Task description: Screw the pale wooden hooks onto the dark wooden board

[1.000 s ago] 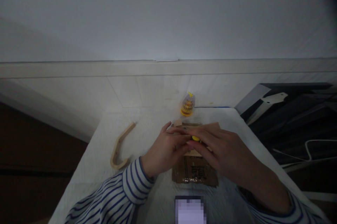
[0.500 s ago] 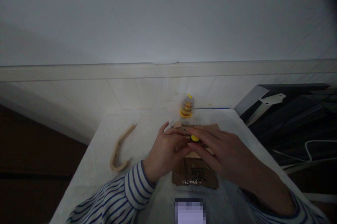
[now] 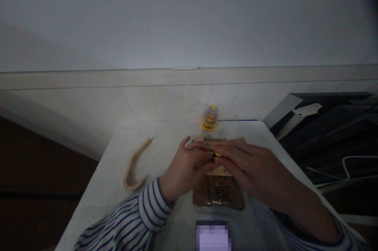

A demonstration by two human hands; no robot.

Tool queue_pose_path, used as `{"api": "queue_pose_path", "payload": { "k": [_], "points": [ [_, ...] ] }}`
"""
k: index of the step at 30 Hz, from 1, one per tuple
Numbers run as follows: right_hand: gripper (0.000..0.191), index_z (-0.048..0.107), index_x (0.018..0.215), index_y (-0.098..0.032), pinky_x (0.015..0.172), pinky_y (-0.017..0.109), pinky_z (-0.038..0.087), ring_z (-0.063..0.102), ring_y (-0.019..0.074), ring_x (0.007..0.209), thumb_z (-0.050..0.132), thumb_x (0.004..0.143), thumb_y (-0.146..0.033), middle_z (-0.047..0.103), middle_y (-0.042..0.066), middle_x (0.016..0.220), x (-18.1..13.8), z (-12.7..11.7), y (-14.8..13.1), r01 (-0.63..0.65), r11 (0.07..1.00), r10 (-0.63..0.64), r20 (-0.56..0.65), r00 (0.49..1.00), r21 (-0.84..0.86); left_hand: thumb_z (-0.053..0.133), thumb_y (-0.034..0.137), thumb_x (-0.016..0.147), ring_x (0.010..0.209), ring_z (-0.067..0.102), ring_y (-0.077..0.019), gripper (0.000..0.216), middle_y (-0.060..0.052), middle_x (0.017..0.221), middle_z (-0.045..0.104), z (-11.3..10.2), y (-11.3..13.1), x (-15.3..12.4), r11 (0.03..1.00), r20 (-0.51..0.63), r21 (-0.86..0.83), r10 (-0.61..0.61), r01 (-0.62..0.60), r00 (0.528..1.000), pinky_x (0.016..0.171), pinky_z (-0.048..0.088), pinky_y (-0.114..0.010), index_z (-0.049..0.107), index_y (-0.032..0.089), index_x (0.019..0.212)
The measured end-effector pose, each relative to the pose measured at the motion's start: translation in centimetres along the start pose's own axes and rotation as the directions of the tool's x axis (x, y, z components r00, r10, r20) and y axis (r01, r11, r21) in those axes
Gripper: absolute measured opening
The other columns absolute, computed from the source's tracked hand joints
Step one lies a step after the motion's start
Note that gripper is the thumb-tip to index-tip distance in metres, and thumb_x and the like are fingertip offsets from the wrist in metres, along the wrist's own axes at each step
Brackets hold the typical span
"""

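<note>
The thumb and fingers of my right hand (image 3: 251,164) are closed round the yellow-and-black handle of a small screwdriver (image 3: 218,155), seen from above. My left hand (image 3: 189,168) meets it from the other side, its fingertips pinched at the black part of the handle and its little finger side hidden. Below both hands lies a pale wooden piece (image 3: 220,171) with several screws in it. It rests on a brown cardboard piece (image 3: 218,196) with dark print and shiny tape. The screwdriver's tip is hidden by my fingers.
A hook-shaped wooden part (image 3: 131,168) lies on the white-covered table (image 3: 103,200) at left. A yellow cone-shaped bit set (image 3: 210,119) stands near the wall. A phone (image 3: 213,237) lies at the front edge. Dark panels (image 3: 330,125) and a white cable (image 3: 345,168) are at right.
My right fingers have closed further over the screwdriver's handle, so less of its yellow top shows. My left hand has hardly moved.
</note>
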State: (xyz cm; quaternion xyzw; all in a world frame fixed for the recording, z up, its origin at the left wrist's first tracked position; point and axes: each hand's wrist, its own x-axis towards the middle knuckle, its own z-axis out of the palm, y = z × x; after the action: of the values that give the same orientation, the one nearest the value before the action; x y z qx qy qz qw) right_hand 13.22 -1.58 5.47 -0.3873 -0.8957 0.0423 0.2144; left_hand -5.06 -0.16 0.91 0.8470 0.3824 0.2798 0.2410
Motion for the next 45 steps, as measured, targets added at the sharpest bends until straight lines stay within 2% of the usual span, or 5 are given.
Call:
{"api": "queue_pose_path", "payload": {
  "k": [11, 18, 24, 30, 45],
  "points": [
    [0.023, 0.056, 0.109, -0.020, 0.075, 0.039, 0.052, 0.062, 0.0217, 0.091, 0.043, 0.090, -0.023, 0.066, 0.008, 0.106, -0.21, 0.01, 0.18, -0.043, 0.999, 0.043, 0.009, 0.999, -0.031, 0.053, 0.027, 0.088, 0.108, 0.053, -0.0171, 0.018, -0.001, 0.102, 0.066, -0.17, 0.21, 0.00, 1.000, 0.069, -0.001, -0.015, 0.015, 0.998, 0.108, 0.017, -0.050, 0.064, 0.026, 0.102],
    [0.022, 0.056, 0.105, -0.017, 0.073, 0.039, 0.053, 0.063, 0.0218, 0.090, 0.040, 0.091, -0.022, 0.066, 0.009, 0.105, -0.22, -0.08, -0.05, -0.045, 0.999, 0.045, 0.031, 0.999, -0.011, 0.063, 0.031, 0.081, 0.102, 0.057, -0.0190, 0.018, -0.001, 0.098, 0.068, 0.50, 0.42, 0.00, 1.000, -0.061, 0.022, -0.021, 0.022, 0.998, 0.108, 0.016, -0.052, 0.065, 0.024, 0.097],
    [0.026, 0.052, 0.115, -0.020, 0.084, 0.039, 0.049, 0.058, 0.0199, 0.102, 0.044, 0.090, -0.022, 0.062, 0.007, 0.116, -0.33, -0.12, 0.10, -0.045, 0.999, 0.043, 0.074, 0.996, 0.024, 0.060, 0.031, 0.083, 0.102, 0.057, -0.0193, 0.014, -0.001, 0.099, 0.068, 0.63, 0.39, -0.10, 1.000, -0.087, 0.019, 0.006, -0.004, 0.996, 0.107, 0.017, -0.053, 0.065, 0.025, 0.095],
    [0.030, 0.051, 0.119, -0.019, 0.094, 0.036, 0.044, 0.052, 0.0166, 0.112, 0.044, 0.090, -0.018, 0.058, 0.005, 0.123, -0.35, 0.06, 0.40, 0.015, 0.999, -0.016, 0.038, 0.999, 0.046, 0.061, 0.028, 0.083, 0.100, 0.058, -0.0181, 0.009, -0.001, 0.093, 0.068, 0.54, 0.21, -0.05, 1.000, -0.066, 0.016, -0.014, 0.016, 0.998, 0.107, 0.016, -0.051, 0.064, 0.020, 0.080],
    [0.023, 0.055, 0.110, -0.017, 0.076, 0.039, 0.052, 0.061, 0.0218, 0.094, 0.043, 0.090, -0.019, 0.065, 0.009, 0.108, -0.23, -0.04, -0.01, -0.021, 0.999, 0.023, 0.034, 0.999, -0.035, 0.050, 0.028, 0.089, 0.110, 0.051, -0.0173, 0.017, -0.002, 0.104, 0.065, 0.14, 0.33, 0.00, 1.000, 0.055, 0.022, -0.012, 0.011, 0.998, 0.109, 0.014, -0.049, 0.064, 0.024, 0.098]
  ]
}}
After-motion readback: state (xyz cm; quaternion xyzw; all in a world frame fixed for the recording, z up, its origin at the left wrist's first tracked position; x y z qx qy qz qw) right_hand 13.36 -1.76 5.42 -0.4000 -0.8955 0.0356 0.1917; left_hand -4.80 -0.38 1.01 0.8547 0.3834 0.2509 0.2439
